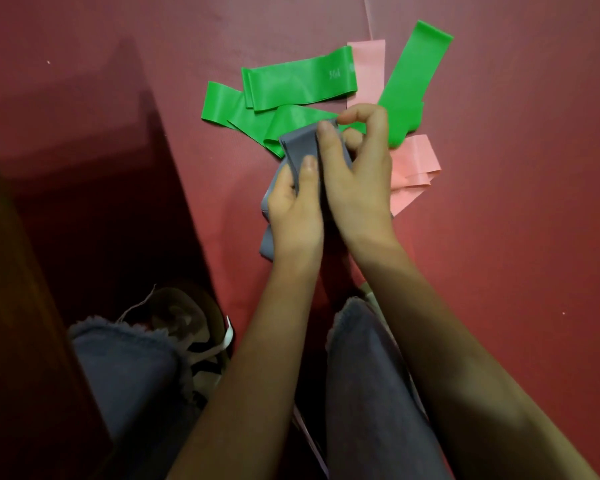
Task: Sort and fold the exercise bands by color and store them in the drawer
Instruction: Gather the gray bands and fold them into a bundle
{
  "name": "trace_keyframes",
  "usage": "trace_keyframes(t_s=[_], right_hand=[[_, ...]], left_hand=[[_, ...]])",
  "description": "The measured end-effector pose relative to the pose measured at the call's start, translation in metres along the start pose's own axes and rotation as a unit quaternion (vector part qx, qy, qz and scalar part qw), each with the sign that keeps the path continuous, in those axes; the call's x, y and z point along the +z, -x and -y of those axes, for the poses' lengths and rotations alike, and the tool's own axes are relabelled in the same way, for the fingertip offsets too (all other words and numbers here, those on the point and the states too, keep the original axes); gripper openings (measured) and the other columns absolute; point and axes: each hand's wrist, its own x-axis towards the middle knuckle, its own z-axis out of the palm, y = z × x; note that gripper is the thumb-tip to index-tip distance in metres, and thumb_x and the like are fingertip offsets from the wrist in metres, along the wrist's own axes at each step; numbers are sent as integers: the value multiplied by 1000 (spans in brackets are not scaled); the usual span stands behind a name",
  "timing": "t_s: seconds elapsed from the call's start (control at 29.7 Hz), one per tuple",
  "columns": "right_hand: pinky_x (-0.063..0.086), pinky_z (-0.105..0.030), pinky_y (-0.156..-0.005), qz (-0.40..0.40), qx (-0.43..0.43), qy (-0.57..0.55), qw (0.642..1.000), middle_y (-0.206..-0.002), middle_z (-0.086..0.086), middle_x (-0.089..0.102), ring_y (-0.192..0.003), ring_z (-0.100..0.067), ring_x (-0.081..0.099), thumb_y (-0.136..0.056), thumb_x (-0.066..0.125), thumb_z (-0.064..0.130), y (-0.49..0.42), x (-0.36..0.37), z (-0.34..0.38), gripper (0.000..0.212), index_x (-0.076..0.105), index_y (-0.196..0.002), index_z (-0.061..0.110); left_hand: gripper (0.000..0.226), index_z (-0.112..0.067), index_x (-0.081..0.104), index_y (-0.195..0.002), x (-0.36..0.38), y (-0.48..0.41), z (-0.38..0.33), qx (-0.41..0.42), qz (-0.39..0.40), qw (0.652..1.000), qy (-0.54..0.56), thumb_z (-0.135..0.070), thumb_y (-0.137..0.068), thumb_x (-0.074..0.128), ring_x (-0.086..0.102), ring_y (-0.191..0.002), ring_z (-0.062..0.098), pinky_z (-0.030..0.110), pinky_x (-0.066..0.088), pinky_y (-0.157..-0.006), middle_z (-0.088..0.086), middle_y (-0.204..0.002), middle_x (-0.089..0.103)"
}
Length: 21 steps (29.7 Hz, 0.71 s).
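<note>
A folded grey band (300, 147) is held above the red mat between both hands. My left hand (293, 206) grips its lower part, with more grey hanging down below the palm. My right hand (357, 171) pinches its upper end with thumb and fingers. Several green bands (298, 83) lie loose and overlapping on the mat just beyond my hands, one (414, 81) slanting up to the right. Pink bands (414, 164) lie to the right of my right hand, and another pink band (369, 71) lies under the green ones.
A red mat (499, 237) covers the floor. A dark open recess (94, 188) with a wooden edge lies to the left. My knees in grey trousers and a shoe (187, 327) fill the bottom of the view.
</note>
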Motion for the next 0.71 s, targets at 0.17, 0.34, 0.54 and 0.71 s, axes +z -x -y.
trace_keyframes(t_s=[0.17, 0.34, 0.54, 0.71], right_hand=[[41, -30, -70, 80, 63, -8, 995, -68, 9, 49, -67, -7, 47, -81, 48, 34, 9, -14, -16, 18, 48, -91, 19], [34, -30, -72, 174, 20, 160, 972, -76, 0, 50, -78, -15, 43, -81, 47, 35, 18, -32, -42, 20, 52, -76, 16], [33, -31, -58, 176, 89, -11, 980, -54, 10, 41, -58, -7, 37, -83, 49, 27, 39, -31, -35, 18, 50, -67, 20], [35, -35, -63, 291, 140, 58, 945, -69, -12, 51, -66, -16, 43, -92, 47, 19, 47, -16, -49, 18, 53, -82, 7]], left_hand=[[23, -19, 52, -80, -5, -14, -21, 37, -62, 996, 46, -13, -97, 37, 54, -70, 9, 23, 48, -68, -3, -77, 59], [23, -19, 53, -83, -10, -23, -34, 67, -55, 995, 49, -15, -98, 36, 57, -63, 1, 18, 47, -65, -7, -72, 60], [22, -14, 52, -86, -13, -22, -39, 57, -59, 994, 71, -20, -98, 34, 57, -79, 25, 35, 47, -74, 8, -80, 59], [21, -16, 49, -76, -25, -21, -25, 48, -72, 996, 21, -21, -94, 42, 53, -66, 22, 33, 45, -64, 5, -69, 53]])
